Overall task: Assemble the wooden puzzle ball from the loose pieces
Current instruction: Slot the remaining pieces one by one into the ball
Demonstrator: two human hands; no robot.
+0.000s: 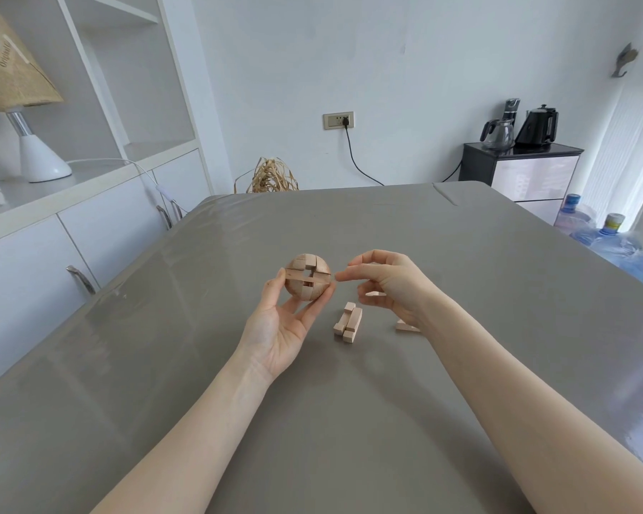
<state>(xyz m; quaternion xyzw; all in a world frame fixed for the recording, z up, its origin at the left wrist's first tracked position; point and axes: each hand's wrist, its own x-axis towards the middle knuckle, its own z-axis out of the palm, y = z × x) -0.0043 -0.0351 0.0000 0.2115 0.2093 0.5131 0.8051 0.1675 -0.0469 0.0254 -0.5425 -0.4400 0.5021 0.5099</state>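
Observation:
My left hand (pixel 281 328) holds a partly built wooden puzzle ball (pixel 307 277) above the grey table (pixel 201 365), gripped between thumb and fingertips. The ball shows slots and a square hole in its near face. My right hand (pixel 387 283) hovers just right of the ball with fingers curled and apart, the forefinger tip close to the ball's right side; nothing shows in it. Two notched wooden pieces (pixel 348 322) lie together on the table below the hands. Another wooden piece (pixel 407 326) lies mostly hidden under my right wrist.
White cabinets with a lamp (pixel 27 116) run along the left of the table. Beyond the far edge stand a straw bundle (pixel 271 178), a dark side cabinet with kettles (pixel 520 157), and water bottles (pixel 591 228) at the right.

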